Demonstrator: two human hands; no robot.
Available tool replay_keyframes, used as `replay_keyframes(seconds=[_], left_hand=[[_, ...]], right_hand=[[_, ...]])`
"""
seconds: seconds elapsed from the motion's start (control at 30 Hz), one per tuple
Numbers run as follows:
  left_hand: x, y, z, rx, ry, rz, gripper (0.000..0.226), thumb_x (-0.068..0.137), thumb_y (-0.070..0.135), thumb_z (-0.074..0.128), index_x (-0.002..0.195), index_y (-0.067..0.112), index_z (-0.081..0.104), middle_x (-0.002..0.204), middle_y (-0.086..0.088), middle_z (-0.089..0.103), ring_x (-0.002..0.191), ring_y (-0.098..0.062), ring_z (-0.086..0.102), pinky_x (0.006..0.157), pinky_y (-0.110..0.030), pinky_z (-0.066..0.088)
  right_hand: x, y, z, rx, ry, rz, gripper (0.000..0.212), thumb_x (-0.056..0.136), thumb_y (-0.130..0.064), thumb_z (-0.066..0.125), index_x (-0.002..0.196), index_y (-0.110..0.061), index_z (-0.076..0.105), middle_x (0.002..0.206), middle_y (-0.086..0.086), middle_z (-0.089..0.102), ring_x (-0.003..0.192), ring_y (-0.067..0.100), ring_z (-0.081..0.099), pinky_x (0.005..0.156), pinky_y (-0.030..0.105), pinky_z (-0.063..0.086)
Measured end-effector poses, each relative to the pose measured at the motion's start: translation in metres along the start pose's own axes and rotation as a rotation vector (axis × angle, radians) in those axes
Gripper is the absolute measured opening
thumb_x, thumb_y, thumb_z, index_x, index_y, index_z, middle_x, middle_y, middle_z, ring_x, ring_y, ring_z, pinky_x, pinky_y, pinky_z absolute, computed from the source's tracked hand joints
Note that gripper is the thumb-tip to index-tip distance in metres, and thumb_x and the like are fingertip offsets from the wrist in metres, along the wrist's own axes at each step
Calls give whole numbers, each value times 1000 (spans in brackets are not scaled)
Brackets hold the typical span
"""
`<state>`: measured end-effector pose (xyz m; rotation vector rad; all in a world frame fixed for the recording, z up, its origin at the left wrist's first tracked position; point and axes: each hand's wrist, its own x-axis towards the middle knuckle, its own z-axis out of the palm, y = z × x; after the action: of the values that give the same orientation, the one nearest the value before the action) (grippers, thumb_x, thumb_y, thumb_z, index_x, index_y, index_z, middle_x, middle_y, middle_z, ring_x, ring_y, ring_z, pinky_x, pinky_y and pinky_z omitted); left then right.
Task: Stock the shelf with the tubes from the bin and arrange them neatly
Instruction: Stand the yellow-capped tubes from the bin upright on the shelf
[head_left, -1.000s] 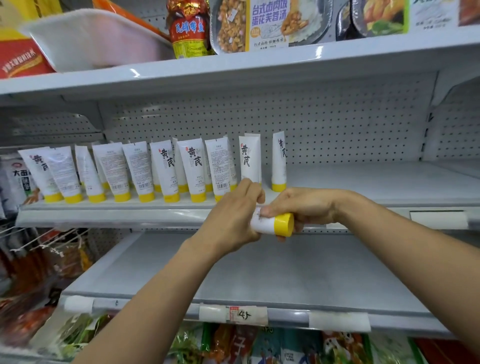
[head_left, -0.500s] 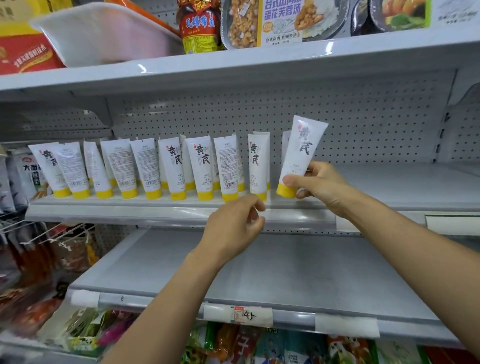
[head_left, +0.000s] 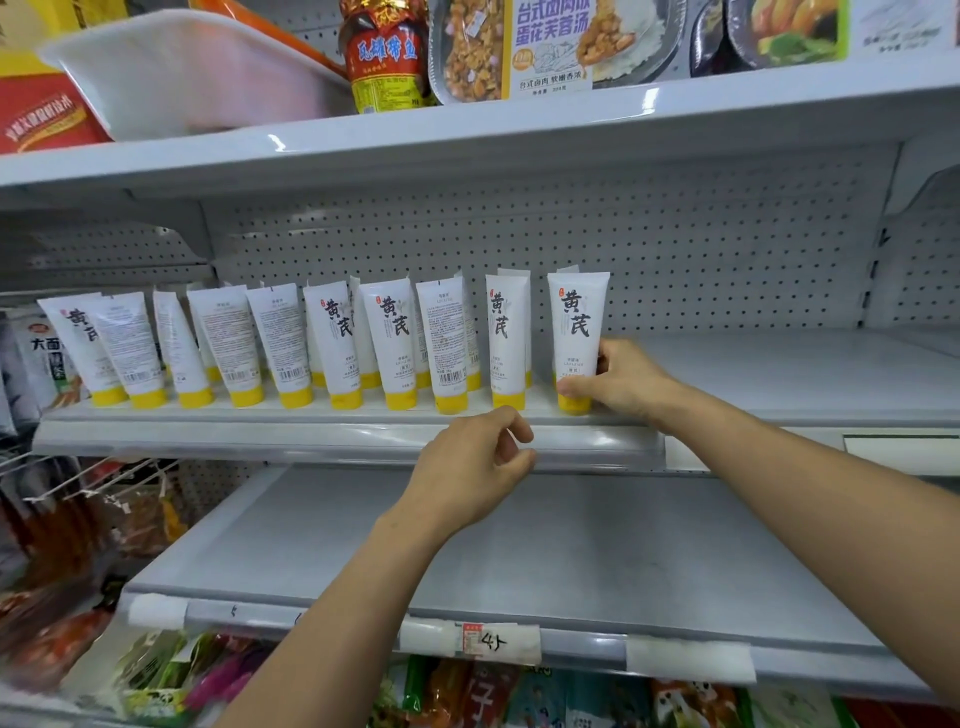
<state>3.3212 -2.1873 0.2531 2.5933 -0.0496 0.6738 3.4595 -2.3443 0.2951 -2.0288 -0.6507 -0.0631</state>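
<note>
A: Head view: what differs from half a second ago?
B: The tube (head_left: 576, 332), tilted in the air then, now stands cap-down on the shelf (head_left: 779, 374), ending the row of tubes (head_left: 332, 343).
A: And each hand?
B: The right hand (head_left: 623, 382) pinches its lower part. The left hand (head_left: 472, 467) hangs loosely curled, empty, before the shelf edge.

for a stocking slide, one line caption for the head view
Right hand holds a yellow-capped tube upright at the right end of the row on the shelf; left hand hovers empty

Jar (head_left: 387, 57) beside boxed meal (head_left: 550, 47); snack packets (head_left: 467, 696) below.
</note>
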Motion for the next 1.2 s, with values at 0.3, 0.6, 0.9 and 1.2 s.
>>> replay_keyframes(seconds=[0.3, 0.6, 0.9, 1.2], left_hand=[[0, 2, 6, -87, -31, -20, 9, 87, 34, 66, 94, 28, 63, 75, 13, 62, 75, -7, 59, 79, -38, 54], [-12, 7, -1, 15, 168, -200, 9, 87, 40, 59, 92, 33, 60, 75, 17, 62, 82, -9, 61, 75, -31, 52], [-74, -21, 5, -6, 122, -278, 16, 88, 38, 62, 102, 33, 56, 75, 15, 60, 75, -8, 59, 76, -37, 54], [-182, -144, -14, 73, 13, -554, 11, 88, 38, 61, 96, 35, 54, 72, 14, 63, 73, -10, 62, 71, -35, 54]], right_hand=[[-3, 0, 0, -19, -18, 13, 34, 79, -17, 76, 110, -14, 62, 107, 6, 69, 97, 21, 66, 88, 38, 54], [-47, 4, -8, -351, 287, -116, 35, 91, -28, 57, 122, -14, 54, 120, 2, 59, 111, 21, 54, 90, 36, 46], [-104, 24, 45, -589, -1, -435, 19, 91, -23, 55, 110, -21, 57, 111, -2, 61, 101, 18, 56, 84, 34, 47], [-109, 6, 203, -545, -346, -481, 26, 95, -32, 49, 119, -25, 55, 120, -7, 57, 106, 14, 53, 82, 32, 45]])
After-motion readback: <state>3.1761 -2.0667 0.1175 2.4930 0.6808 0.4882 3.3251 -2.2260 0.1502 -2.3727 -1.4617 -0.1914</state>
